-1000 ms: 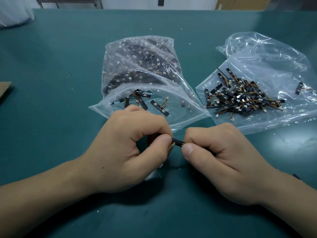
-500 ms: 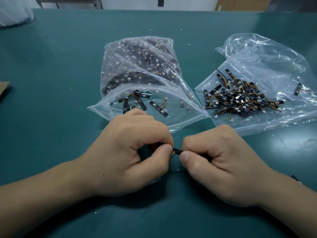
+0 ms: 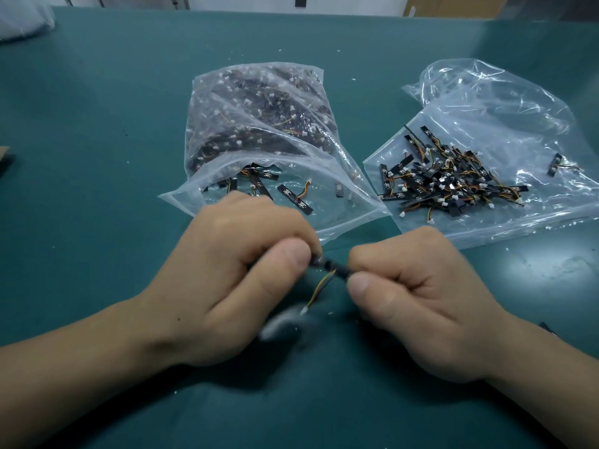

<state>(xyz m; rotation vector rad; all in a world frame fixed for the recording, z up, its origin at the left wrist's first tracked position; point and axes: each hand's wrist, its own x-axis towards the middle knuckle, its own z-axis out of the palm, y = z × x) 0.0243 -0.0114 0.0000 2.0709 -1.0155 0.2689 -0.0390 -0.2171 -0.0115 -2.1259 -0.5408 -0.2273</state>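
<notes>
A small black circuit strip (image 3: 330, 266) with thin yellow and orange wires (image 3: 319, 288) is held between both hands just above the green table (image 3: 97, 157). My left hand (image 3: 233, 280) pinches its left end between thumb and curled fingers. My right hand (image 3: 418, 296) pinches its right end the same way. The wires hang down from the strip to a small white connector (image 3: 303, 311). A blurred white shape (image 3: 280, 320) lies under the left thumb; I cannot tell what it is.
A clear plastic bag (image 3: 256, 124) packed with several such strips lies behind the hands, its mouth open toward me. Another clear bag (image 3: 486, 118) at right carries a loose pile of strips (image 3: 450, 179). A cardboard corner (image 3: 5, 157) shows at the left edge.
The hands have drawn slightly apart, exposing more of the strip. Its wires and white connector now hang free below it, where before they were tucked against the left thumb.
</notes>
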